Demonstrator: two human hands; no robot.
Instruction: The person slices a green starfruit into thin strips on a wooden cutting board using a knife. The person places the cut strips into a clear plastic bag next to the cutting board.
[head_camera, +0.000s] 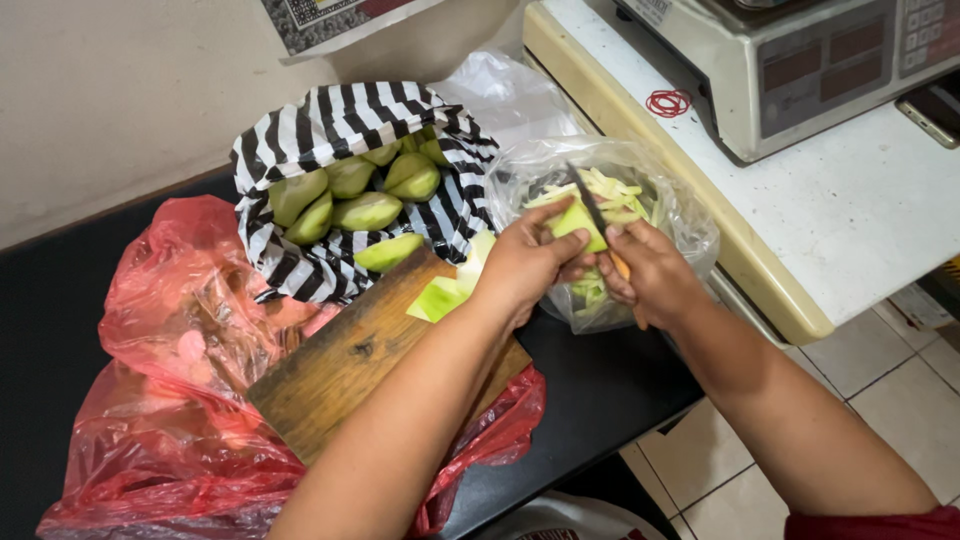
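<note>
Left hand (522, 262) holds green mango (577, 219); right hand (655, 277) slices with knife (590, 205).

Striped bag (330, 125) w/ green mango halves (367, 210) at top left. Red bag (170, 330) under wood board (350, 365); peeled pieces (440, 297) on board's far corner. Scale (800, 60) on white counter (850, 210) at right, red rubber bands (668, 102) beside it. Tile floor (900, 400) below.

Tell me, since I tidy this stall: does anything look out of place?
A red rubber band lies loose on the white counter beside the scale. A few green fruit pieces sit off the cutting board.
</note>
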